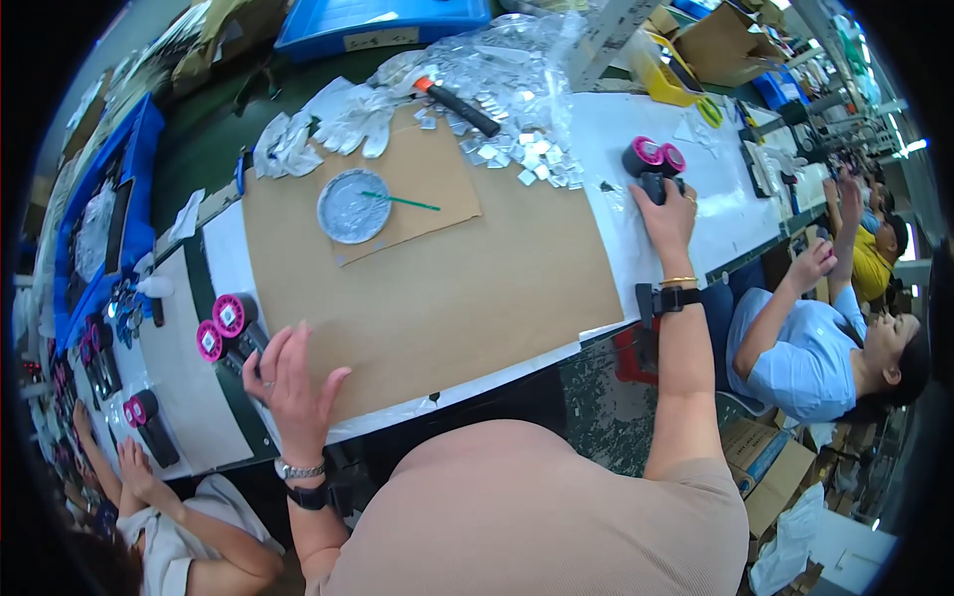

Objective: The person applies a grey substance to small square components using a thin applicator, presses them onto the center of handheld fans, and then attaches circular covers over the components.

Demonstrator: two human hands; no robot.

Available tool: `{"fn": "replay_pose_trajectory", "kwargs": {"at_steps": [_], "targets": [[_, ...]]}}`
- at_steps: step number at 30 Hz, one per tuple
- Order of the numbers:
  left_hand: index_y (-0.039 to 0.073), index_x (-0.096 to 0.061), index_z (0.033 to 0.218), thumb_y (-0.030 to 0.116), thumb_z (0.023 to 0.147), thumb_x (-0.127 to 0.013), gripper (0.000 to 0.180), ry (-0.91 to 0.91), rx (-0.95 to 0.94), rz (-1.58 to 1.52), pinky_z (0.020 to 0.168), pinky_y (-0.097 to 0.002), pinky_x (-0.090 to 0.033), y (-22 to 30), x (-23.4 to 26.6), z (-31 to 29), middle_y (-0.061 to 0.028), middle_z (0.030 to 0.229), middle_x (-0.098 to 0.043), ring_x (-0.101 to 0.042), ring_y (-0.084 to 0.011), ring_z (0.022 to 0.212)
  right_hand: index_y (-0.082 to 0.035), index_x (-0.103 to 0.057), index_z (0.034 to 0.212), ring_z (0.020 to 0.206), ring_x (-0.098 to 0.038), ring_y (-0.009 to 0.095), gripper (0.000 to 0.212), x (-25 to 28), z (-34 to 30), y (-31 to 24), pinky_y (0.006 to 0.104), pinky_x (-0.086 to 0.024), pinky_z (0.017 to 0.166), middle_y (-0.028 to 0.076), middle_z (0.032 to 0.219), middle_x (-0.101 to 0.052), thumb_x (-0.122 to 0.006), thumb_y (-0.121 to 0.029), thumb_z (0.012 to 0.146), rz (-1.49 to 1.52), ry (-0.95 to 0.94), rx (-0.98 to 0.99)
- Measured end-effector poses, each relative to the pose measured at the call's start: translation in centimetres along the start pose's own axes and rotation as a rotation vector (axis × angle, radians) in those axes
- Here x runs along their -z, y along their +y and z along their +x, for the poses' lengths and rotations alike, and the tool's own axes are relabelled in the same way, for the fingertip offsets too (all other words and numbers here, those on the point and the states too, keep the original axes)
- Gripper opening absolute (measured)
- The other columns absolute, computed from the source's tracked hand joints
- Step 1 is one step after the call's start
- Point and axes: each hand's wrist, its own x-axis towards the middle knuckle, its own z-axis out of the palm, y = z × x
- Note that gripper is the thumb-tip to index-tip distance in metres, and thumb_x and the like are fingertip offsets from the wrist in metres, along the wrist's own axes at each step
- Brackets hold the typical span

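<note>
At the right of the table my right hand (668,214) is closed around the black body of a pink-ended black device (653,184). A second pink round end (674,158) sits right beside it; how much of that one the hand grips is hidden. My left hand (290,382) is open over the table's left part, its fingers spread. Its fingertips are close to a pair of black devices with pink round ends (231,316); whether they touch is unclear. Between the hands lies a brown cardboard sheet (477,288), bearing a round dish of grey paste (348,223) with a green stick (412,204).
Behind the cardboard lie white gloves (348,117), an orange-and-black tool (462,107) and a heap of small clear squares (537,154). A blue tray (383,22) and a yellow bin (668,74) stand farther back. Co-workers sit at the right (805,348) and lower left (204,541).
</note>
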Motion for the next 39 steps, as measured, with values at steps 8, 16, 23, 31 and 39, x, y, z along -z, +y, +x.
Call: {"fn": "replay_pose_trajectory", "kwargs": {"at_steps": [8,16,23,31,39], "targets": [[0.005,-0.062,0.156,0.029,0.094,-0.090,0.072,0.013,-0.029,-0.159,0.122,-0.0507,-0.035,1.8,-1.1,2.1,-0.0090,0.142,-0.075,-0.064,-0.0309,0.139,0.002,-0.078,0.120,0.125,-0.064,0.045,0.049,5.6,-9.7,-5.1,0.0501,-0.053,0.110,0.027,0.140,-0.063,-0.098,-0.026,0.084,0.345,0.008,0.373],[0.003,-0.062,0.157,0.030,0.089,-0.095,0.080,0.037,0.044,-0.504,0.109,-0.0472,-0.053,6.0,-2.8,4.0,-0.0154,0.139,-0.071,-0.067,-0.0357,0.128,-0.006,-0.078,0.121,0.137,-0.058,0.046,0.047,8.7,-21.4,-19.2,0.0550,-0.048,0.114,0.027,0.152,-0.056,-0.096,-0.028,0.083,0.473,-0.423,0.747],[0.003,-0.063,0.155,0.023,0.087,-0.097,0.079,0.037,0.172,-0.541,0.109,-0.0474,-0.056,5.7,-3.3,3.3,-0.0188,0.145,-0.070,-0.069,-0.0383,0.129,-0.006,-0.074,0.129,0.135,-0.060,0.046,0.050,7.8,-24.0,-22.4,0.0544,-0.051,0.110,0.028,0.154,-0.057,-0.094,-0.032,0.091,0.588,-0.491,0.842],[0.003,-0.063,0.155,0.024,0.090,-0.094,0.075,0.083,0.182,-0.520,0.106,-0.0477,-0.057,3.1,-3.1,3.6,-0.0188,0.141,-0.070,-0.070,-0.0384,0.121,-0.007,-0.054,0.166,0.112,-0.072,0.045,0.075,8.4,-22.4,-23.3,0.0464,-0.059,0.096,0.026,0.148,-0.063,-0.085,-0.012,0.098,0.828,-0.601,0.691],[0.006,-0.056,0.162,0.030,0.097,-0.087,0.076,-0.044,0.211,-0.763,0.107,-0.0482,-0.057,3.0,-2.6,4.3,-0.0208,0.142,-0.069,-0.069,-0.0413,0.126,-0.009,-0.038,0.178,0.107,-0.074,0.031,0.089,8.4,-23.3,-22.2,0.0400,-0.060,0.088,0.020,0.129,-0.071,-0.080,-0.003,0.100,0.770,-0.801,0.656]]}}
